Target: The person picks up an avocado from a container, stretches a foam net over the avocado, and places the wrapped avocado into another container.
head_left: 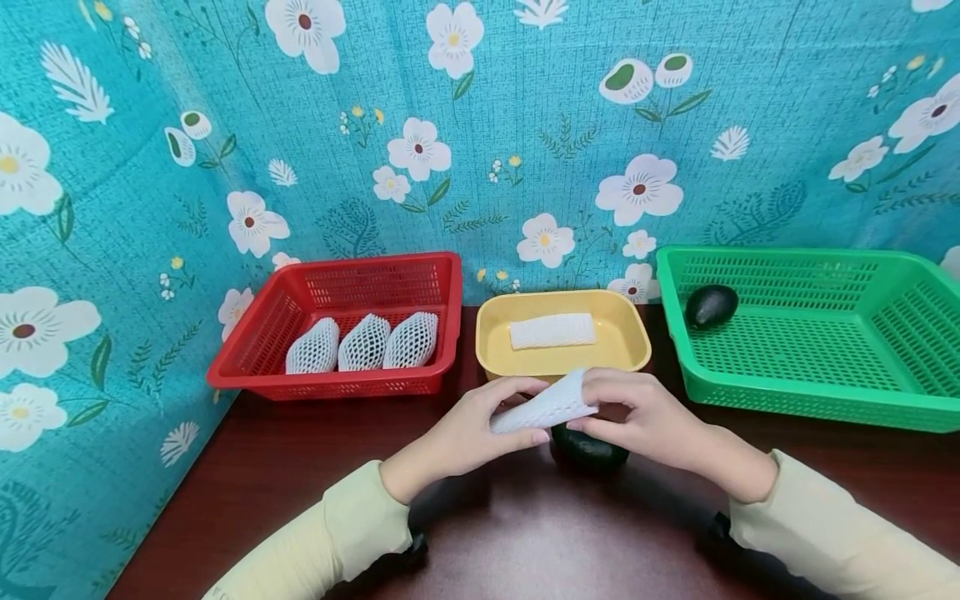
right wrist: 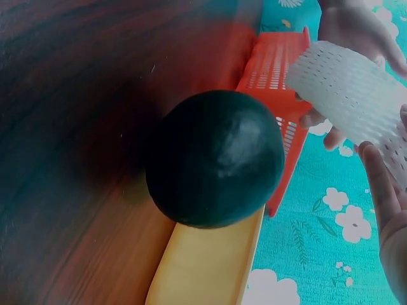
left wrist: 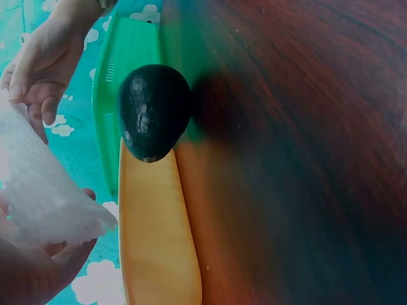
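My left grip (head_left: 472, 425) and right grip (head_left: 652, 421) each pinch the white foam net (head_left: 547, 407) between thumb and fingers, one at either end, above the table (head_left: 510, 533). From the net, a dark avocado (head_left: 592, 452) lies toward four o'clock on the table, partly hidden by my right grip. At twelve, the yellow tray (head_left: 622, 337) holds a flat net (head_left: 552, 330). Toward ten, the red basket (head_left: 330, 386) holds three bulging nets (head_left: 364, 343); between two and three, the green basket (head_left: 817, 346) holds another avocado (head_left: 712, 306) at its ten-o'clock corner.
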Demonstrator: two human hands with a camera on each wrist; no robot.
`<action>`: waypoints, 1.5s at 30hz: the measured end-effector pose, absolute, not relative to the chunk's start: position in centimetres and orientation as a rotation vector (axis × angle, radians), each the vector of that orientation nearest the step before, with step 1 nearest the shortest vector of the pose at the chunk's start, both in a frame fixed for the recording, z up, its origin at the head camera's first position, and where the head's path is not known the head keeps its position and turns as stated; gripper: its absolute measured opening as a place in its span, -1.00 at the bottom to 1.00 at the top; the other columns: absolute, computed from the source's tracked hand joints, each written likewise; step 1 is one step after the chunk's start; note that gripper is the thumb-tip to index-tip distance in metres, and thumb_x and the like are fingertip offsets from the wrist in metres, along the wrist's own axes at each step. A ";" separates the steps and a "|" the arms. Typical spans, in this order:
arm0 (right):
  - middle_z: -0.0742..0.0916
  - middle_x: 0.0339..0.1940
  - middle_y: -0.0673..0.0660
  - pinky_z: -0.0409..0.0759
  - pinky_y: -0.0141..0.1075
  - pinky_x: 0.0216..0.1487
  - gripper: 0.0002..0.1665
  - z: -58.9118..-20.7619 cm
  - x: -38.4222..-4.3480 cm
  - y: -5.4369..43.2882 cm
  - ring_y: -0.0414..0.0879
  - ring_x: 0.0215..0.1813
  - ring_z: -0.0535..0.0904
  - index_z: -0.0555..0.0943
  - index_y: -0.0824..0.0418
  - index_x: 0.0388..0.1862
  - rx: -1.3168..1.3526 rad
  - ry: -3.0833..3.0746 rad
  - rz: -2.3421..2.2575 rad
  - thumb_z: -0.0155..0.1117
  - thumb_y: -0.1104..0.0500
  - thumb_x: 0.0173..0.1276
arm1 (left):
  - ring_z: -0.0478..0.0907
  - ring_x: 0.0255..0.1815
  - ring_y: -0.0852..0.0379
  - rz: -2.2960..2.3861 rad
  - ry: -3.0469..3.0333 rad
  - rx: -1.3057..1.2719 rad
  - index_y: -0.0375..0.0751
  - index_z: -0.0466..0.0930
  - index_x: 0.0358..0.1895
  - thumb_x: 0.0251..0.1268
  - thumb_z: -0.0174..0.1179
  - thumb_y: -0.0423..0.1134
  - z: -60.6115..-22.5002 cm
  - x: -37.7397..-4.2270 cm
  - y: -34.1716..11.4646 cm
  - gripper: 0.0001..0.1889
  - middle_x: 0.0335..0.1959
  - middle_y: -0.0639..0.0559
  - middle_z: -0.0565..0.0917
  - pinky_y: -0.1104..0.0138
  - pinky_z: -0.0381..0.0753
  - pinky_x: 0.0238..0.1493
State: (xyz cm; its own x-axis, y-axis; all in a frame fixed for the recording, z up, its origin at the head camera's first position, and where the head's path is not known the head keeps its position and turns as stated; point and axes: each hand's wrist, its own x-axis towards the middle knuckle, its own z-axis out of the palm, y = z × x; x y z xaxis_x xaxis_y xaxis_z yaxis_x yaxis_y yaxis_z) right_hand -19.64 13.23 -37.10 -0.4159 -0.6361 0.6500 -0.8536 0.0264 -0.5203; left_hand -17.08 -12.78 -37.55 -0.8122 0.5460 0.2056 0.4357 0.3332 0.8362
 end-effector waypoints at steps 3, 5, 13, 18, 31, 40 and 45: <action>0.76 -0.13 0.00 0.64 -0.45 -0.20 -0.84 -37.3 -19.5 13.0 -0.17 -0.14 0.61 0.73 0.10 -0.09 1.589 -2.026 1.348 0.39 0.09 0.42 | 0.58 0.07 0.18 1.517 2.432 0.870 -0.02 0.54 0.33 0.36 0.39 -0.13 -37.5 -17.1 -12.7 -0.50 0.14 0.18 0.63 0.26 0.59 0.11; 0.76 -0.12 0.03 0.66 -0.44 -0.12 -0.84 -37.4 -19.5 12.9 -0.15 -0.12 0.63 0.73 0.13 -0.07 1.617 -2.003 1.357 0.38 0.13 0.43 | 0.59 0.06 0.16 1.557 2.391 0.850 -0.07 0.55 0.32 0.39 0.36 -0.17 -37.5 -17.1 -12.7 -0.53 0.12 0.14 0.65 0.25 0.61 0.09; 0.77 -0.11 0.01 0.63 -0.46 -0.02 -0.73 -37.4 -19.4 13.0 -0.15 -0.08 0.66 0.73 0.16 -0.09 1.596 -2.014 1.290 0.25 0.00 0.53 | 0.63 0.03 0.18 1.654 2.332 0.890 -0.22 0.60 0.24 0.38 0.34 -0.30 -37.7 -17.1 -12.8 -0.61 0.07 0.00 0.69 0.27 0.63 0.09; 0.77 -0.10 0.04 0.63 -0.47 0.00 -0.71 -37.4 -19.3 12.9 -0.14 -0.06 0.67 0.74 0.18 -0.10 1.551 -2.017 1.256 0.27 -0.01 0.51 | 0.59 0.05 0.22 1.537 2.378 0.942 -0.13 0.56 0.29 0.34 0.39 -0.23 -37.7 -16.8 -12.8 -0.53 0.10 0.10 0.66 0.28 0.60 0.09; 0.78 -0.07 0.05 0.57 -0.46 0.12 -0.67 -37.8 -19.2 13.0 -0.11 -0.03 0.70 0.76 0.17 -0.14 1.564 -2.007 1.131 0.25 -0.06 0.54 | 0.63 -0.10 0.09 1.701 2.421 0.893 -0.27 0.69 0.03 0.34 0.38 -0.33 -38.2 -17.0 -12.6 -0.75 -0.09 -0.06 0.72 0.21 0.71 -0.04; 0.75 -0.20 0.01 0.62 -0.45 -0.04 -0.70 -37.7 -19.3 13.1 -0.17 -0.17 0.67 0.73 0.17 -0.21 1.554 -1.983 1.132 0.29 -0.04 0.51 | 0.64 -0.09 0.16 1.765 2.511 0.879 -0.32 0.79 -0.06 0.24 0.44 -0.38 -38.2 -17.4 -13.2 -0.79 -0.12 -0.07 0.74 0.25 0.72 -0.06; 0.72 -0.28 -0.02 0.50 -0.55 -0.33 -0.81 -37.3 -19.1 13.2 -0.25 -0.31 0.55 0.70 0.14 -0.24 1.564 -1.933 1.150 0.33 0.04 0.50 | 0.65 -0.10 0.14 1.731 2.556 0.844 -0.31 0.80 -0.06 0.27 0.43 -0.34 -37.9 -17.5 -13.9 -0.79 -0.12 -0.06 0.76 0.23 0.73 -0.07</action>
State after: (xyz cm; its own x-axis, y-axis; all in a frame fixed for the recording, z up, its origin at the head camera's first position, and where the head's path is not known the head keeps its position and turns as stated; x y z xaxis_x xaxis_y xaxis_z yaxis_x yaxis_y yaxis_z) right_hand -19.14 13.18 -37.32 -0.2947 -0.6096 0.7359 -0.9376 0.0356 -0.3459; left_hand -17.50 -13.89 -37.88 -0.8593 0.3891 0.3320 0.4528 0.2767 0.8476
